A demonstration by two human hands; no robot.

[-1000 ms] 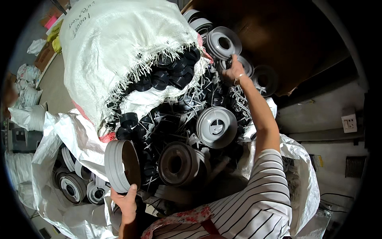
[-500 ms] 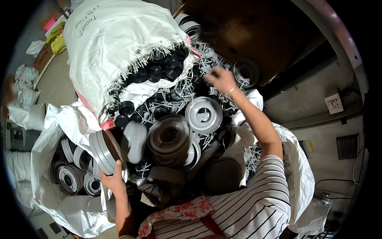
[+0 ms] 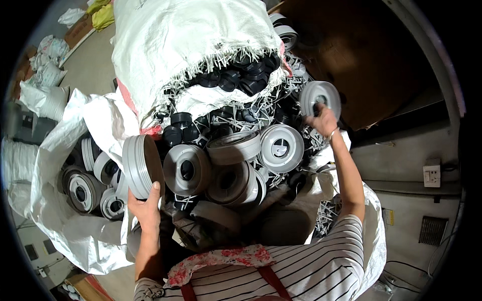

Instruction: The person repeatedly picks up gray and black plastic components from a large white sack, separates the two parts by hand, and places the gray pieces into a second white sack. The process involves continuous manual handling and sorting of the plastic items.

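My left hand [image 3: 145, 204] is closed around the lower edge of a stack of grey ridged plastic rings [image 3: 139, 168], held on edge with the thumb on the near side. At the right of the pile, my right hand [image 3: 325, 122] has its fingers at the hub of a grey plastic spool [image 3: 320, 94], which it grips tilted up. Between the hands lie more grey spools: one facing up with a dark centre [image 3: 187, 169], a tilted one [image 3: 234, 147] and a pale round one [image 3: 281, 148]. Black round plastic pieces [image 3: 182, 123] and thin white plastic strips lie around them.
A large white woven sack [image 3: 186, 35] lies with its frayed mouth open over the pile, black pieces inside. At the left stands an open white bag [image 3: 55, 210] with several grey spools [image 3: 83, 191]. Brown cardboard [image 3: 351, 60] is behind, and a wall socket [image 3: 432, 173] at the right.
My view has shifted, so the scene sits further right. My right hand has reached the spool at the right and raised it. One spool now rests tilted on the middle of the pile.
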